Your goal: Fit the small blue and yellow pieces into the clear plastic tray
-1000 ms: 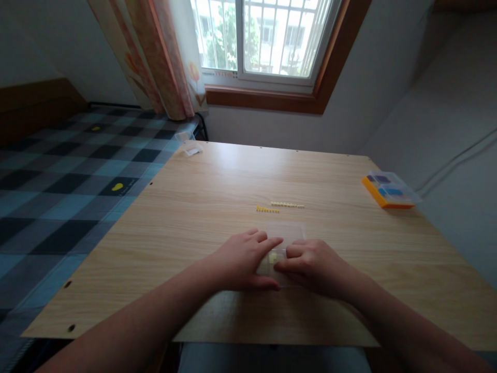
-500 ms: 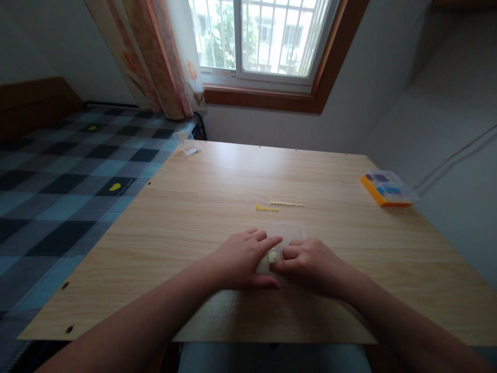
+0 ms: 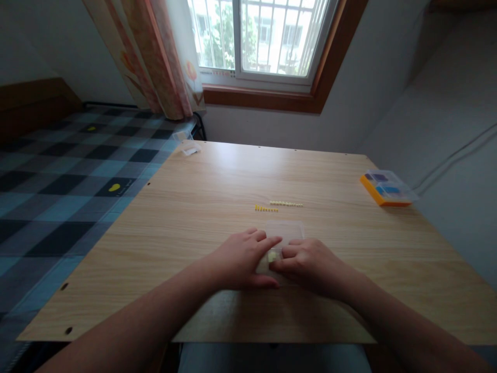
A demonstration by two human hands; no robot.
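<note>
A clear plastic box (image 3: 285,229) with its lid raised lies in front of me, partly covered by both hands. My left hand (image 3: 248,259) braces its left side, thumb along the near edge and fingers across the far part. Inside, between the hands, some pale yellow pieces (image 3: 273,256) show. My right hand (image 3: 306,261) reaches into the box from the right with its fingers closed together; what they pinch is hidden. Beyond the box are a short row of small yellow pieces (image 3: 266,209) and, just behind it, a row of cream pieces (image 3: 286,204).
The wooden table (image 3: 186,207) carries an orange case with a clear lid (image 3: 388,189) at its right edge. A small open clear box (image 3: 190,149) stands at the far left corner. A bed with a checked cover (image 3: 77,181) adjoins on the left.
</note>
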